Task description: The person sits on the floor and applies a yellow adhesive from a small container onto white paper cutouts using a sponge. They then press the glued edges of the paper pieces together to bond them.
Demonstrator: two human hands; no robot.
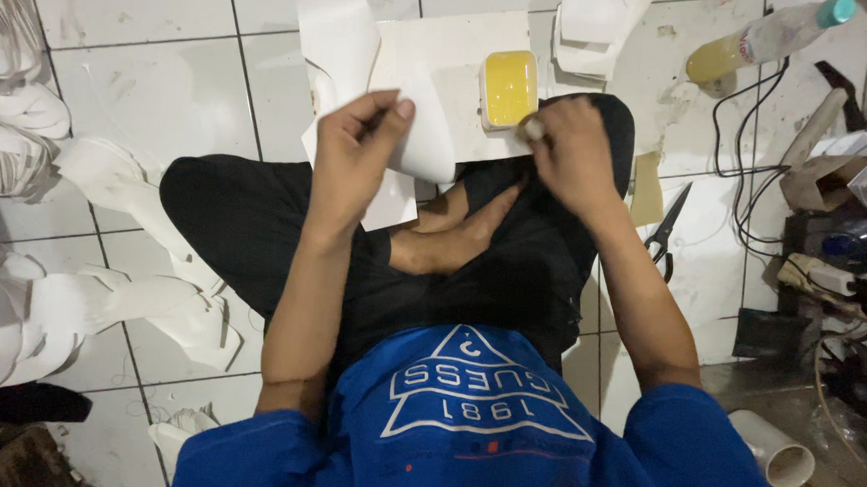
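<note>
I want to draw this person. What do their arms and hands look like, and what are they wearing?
Both arms are bare from the short blue T-shirt sleeves down. The left hand and right hand wear no gloves, and no rings, watch or bracelets show. The shirt has a white triangle print; the trousers are black.

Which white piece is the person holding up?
The curved white sheet pinched in the left hand, above the lap. The other white pieces lie untouched on the tiled floor to the left.
</note>
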